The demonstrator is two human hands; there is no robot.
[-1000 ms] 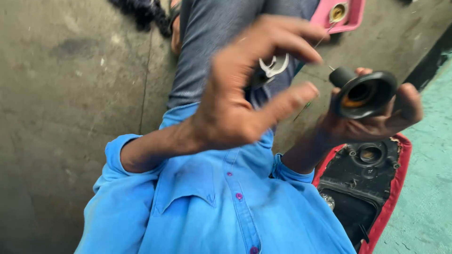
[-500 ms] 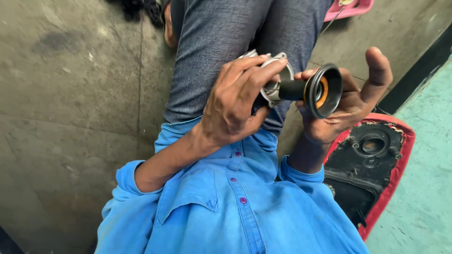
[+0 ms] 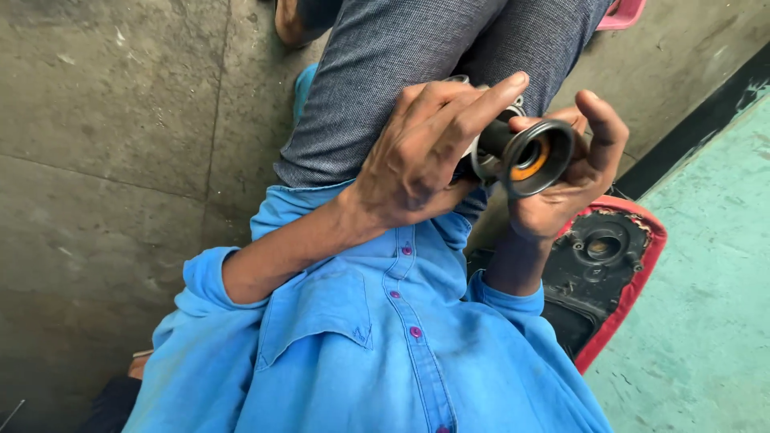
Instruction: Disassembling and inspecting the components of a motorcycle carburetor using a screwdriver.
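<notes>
red tray (image 3: 642, 265) (black housing (image 3: 597, 252) inside), concrete floor (image 3: 104, 160)

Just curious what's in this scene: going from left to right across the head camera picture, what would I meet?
Grey concrete floor → left hand → black cylindrical part with an orange inner ring → right hand → red-edged black tray → green painted floor.

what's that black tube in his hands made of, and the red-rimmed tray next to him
Tube: looks like metal with a dull, greasy black finish; the rolled lip catches a sheen. An orange ring sits inside, maybe plastic or rubber. A silvery metal part shows behind it, between the left hand and right hand.
Tray: probably moulded plastic, going by its smooth red rim; the black inside is grimy.
</notes>
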